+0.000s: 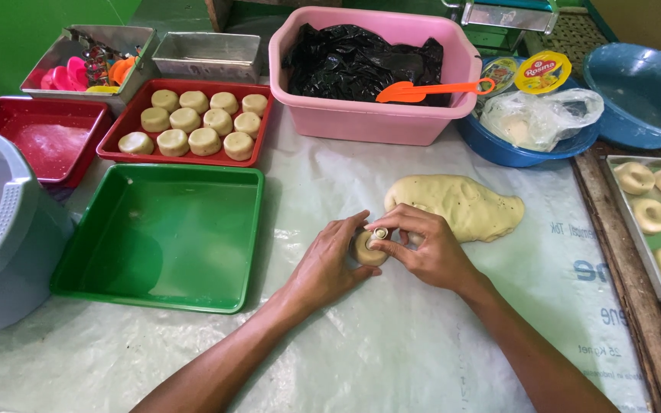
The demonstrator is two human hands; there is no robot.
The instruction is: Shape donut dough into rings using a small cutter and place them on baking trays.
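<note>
Two bare hands meet at the centre of the frame over a bench (392, 336) covered with pale plastic sheeting. Left hand (329, 264): fingers curled partly closed around the near side of a small round dough piece (366, 251), cupping it against the sheeting. Right hand (428, 248): fingers pinched shut on a small cylindrical cutter (380, 233), its open end showing, set onto the top centre of the dough piece.

Large dough mass (464, 205): pale yellow, lying on the sheeting just beyond the right hand, touching or nearly touching its knuckles.

Green tray (164, 237): square, left of centre, just beside the left hand.

Red tray (187, 121): upper left, holding ten round dough pucks (193, 126) in rows.

Second red tray (40, 138): far left, beside the first.

Pink tub (369, 115): upper centre, lined with black plastic (361, 61), an orange scraper (422, 92) resting across its rim.

Blue basin (514, 149): upper right, holding a clear plastic bag (541, 115).

Metal tray (656, 260): right edge, carrying ring-shaped dough pieces (652, 216).

Grey container (1, 229): left edge, partly out of view.
</note>
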